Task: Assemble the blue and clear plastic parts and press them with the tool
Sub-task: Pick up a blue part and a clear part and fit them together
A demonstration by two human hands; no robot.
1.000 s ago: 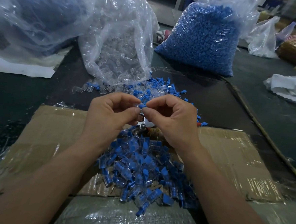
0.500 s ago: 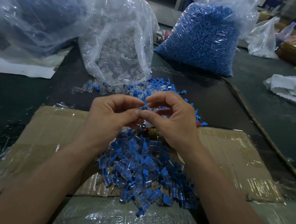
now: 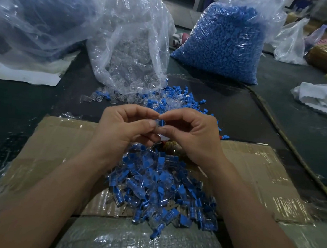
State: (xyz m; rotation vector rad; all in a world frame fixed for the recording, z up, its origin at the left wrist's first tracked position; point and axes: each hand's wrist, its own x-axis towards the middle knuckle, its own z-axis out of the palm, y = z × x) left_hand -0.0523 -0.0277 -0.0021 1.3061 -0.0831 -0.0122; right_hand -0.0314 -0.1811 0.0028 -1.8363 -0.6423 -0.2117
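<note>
Blue-and-clear part [image 3: 160, 123] pinched between both sets of fingers [image 3: 147, 123]
Left hand [image 3: 122, 129] and right hand [image 3: 195, 138] both curl thumb and forefinger onto it, tips nearly touching. Just under the fingers sits a pile of assembled parts [image 3: 162, 187] on cardboard [image 3: 40, 154]; past them, loose pieces [image 3: 172, 100], then the clear-parts bag [image 3: 133, 50] and blue-parts bag [image 3: 222, 40] on the counter [image 3: 246, 114].

Held part [image 3: 160, 123]: blue core in a clear shell. Heap of parts [image 3: 160, 189]: the same blue and clear. Right bag [image 3: 222, 40]: solid blue pieces under clear film. Middle bag [image 3: 133, 50]: clear film, clear pieces. Cardboard [image 3: 46, 154]: brown, glossy with clear tape. Bench [image 3: 15, 103]: dark grey-green. Sheet [image 3: 26, 76] at far left: white.
</note>
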